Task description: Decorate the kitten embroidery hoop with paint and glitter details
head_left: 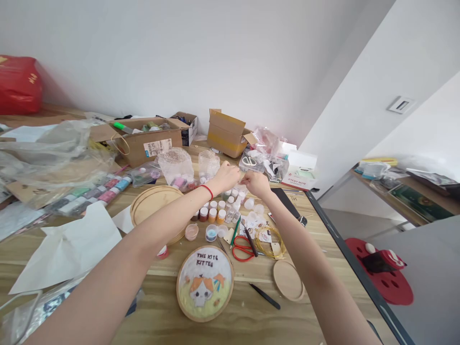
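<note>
Both arms reach out over the table toward the back. My left hand (227, 176), with a red cord on its wrist, meets my right hand (256, 184) above a group of small paint jars (212, 213). The fingers of both are curled in and close together; whatever they pinch is too small or hidden to name. Nearer to me lies a round wooden-framed picture (205, 287) of a kitten with lettering. Red-handled scissors (243, 253), a green pen (235, 232) and a coil of golden wire (270, 241) are between it and the jars.
Cardboard boxes (226, 134) and plastic bags (176, 165) line the wall side. A wooden disc (158, 203) lies left, a small round wooden tray (288, 280) right, near black tweezers (265, 296). White paper (72, 244) covers part of the left. The table's dark edge (355, 268) runs along the right.
</note>
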`<state>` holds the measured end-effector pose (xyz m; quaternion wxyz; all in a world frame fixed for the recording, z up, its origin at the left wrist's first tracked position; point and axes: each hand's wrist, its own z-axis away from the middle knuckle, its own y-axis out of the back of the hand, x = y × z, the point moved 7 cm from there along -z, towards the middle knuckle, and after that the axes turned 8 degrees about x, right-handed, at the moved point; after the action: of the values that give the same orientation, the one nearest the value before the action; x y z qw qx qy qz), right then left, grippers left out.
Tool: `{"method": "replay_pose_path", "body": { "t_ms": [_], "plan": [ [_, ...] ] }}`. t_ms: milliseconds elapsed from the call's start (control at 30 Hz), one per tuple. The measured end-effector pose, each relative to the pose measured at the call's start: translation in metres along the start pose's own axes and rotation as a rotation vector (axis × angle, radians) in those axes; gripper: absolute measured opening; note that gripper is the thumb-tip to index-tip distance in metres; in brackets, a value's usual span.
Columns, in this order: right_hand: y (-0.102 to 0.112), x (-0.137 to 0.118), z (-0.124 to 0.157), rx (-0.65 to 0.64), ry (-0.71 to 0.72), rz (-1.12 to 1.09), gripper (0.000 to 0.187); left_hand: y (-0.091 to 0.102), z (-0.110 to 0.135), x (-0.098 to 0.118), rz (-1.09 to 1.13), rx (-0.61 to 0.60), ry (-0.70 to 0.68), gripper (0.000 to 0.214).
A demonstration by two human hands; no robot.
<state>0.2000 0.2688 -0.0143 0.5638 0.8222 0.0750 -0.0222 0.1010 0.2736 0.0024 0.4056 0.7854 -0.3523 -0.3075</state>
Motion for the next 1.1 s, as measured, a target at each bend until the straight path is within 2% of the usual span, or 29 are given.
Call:
{"method": "replay_pose_path", "body": {
  "t_ms": [333, 600, 833, 1100],
  "plan": [
    [0.001, 0.005, 0.003, 0.048, -0.014, -0.095, 0.018, -0.010, 0.011, -0.019, 0.018, 0.044, 0.006, 0.021],
    [-0.002, 0.002, 0.004, 0.140, 0.064, -0.160, 0.022, -0.018, 0.019, -0.018, 0.036, 0.017, 0.057, 0.021],
    [-0.002, 0.004, 0.004, 0.137, 0.145, -0.221, 0.020, -0.011, 0.023, -0.024, 0.048, -0.015, 0.046, 0.025],
    [-0.003, 0.007, 0.004, 0.155, 0.114, -0.227, 0.022, -0.010, 0.023, -0.025, 0.024, -0.026, 0.064, 0.023]
  ]
}}
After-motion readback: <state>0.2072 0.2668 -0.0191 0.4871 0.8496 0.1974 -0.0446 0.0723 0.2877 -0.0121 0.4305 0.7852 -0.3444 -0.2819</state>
